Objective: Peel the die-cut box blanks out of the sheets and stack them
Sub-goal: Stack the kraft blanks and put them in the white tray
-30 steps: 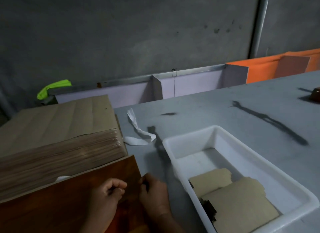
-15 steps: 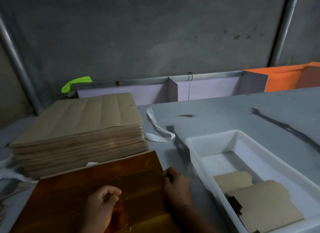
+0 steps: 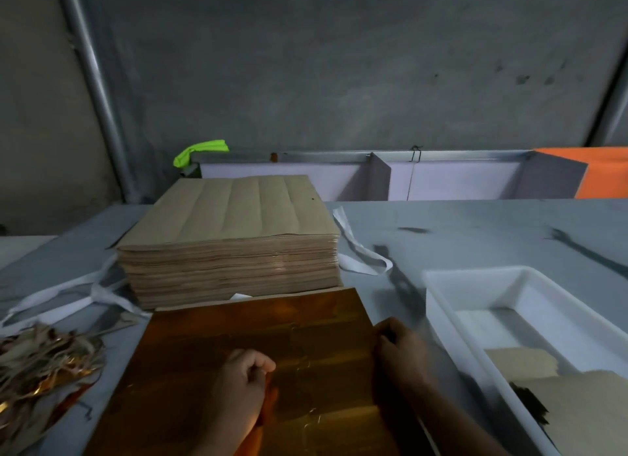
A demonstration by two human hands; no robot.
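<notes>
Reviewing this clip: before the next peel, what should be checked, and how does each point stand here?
1. Foil sheet lies flat on the table, before the brown stack: ok.
2. Right hand grips the sheet's right edge: ok.
3. Left hand pinches a blank's edge: cannot tell; its curled fingers rest on the sheet, hiding any pinch.
4. White tray has free room beyond the blanks in it: ok.
5. Scrap pile lies apart from the sheet, to its left: ok.
</notes>
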